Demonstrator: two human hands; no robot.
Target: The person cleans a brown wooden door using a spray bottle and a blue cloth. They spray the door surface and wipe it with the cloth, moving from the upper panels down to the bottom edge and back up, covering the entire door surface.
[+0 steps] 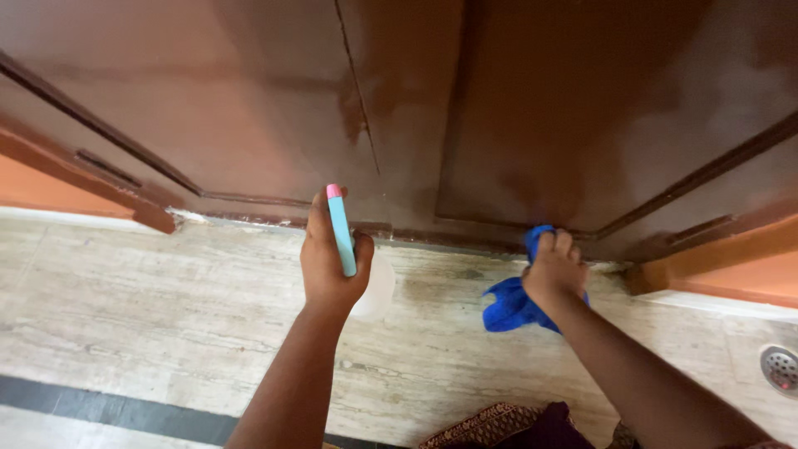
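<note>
Your blue cloth point(507, 306) is bunched against the bottom edge of the brown double door point(532, 108), where the door meets the floor, with its loose tail trailing down onto the pale marble floor point(166, 308). Your right hand point(555, 268) is closed tight around the cloth, fingers curled over the top of it and pressing it to the foot of the right-hand door leaf. Off to the left, well apart from the cloth, your left hand point(332, 262) is wrapped around a spray bottle point(342, 237), its light blue head with a pink tip pointing up at the door and its clear body showing just below your palm. The door surface above both hands looks patchy, with darker wet-looking streaks near the centre seam. A dark stripe point(108, 407) runs across the floor close to you, a round metal floor drain point(780, 367) sits at the far right, and orange wall point(740, 278) flanks the door frame
</note>
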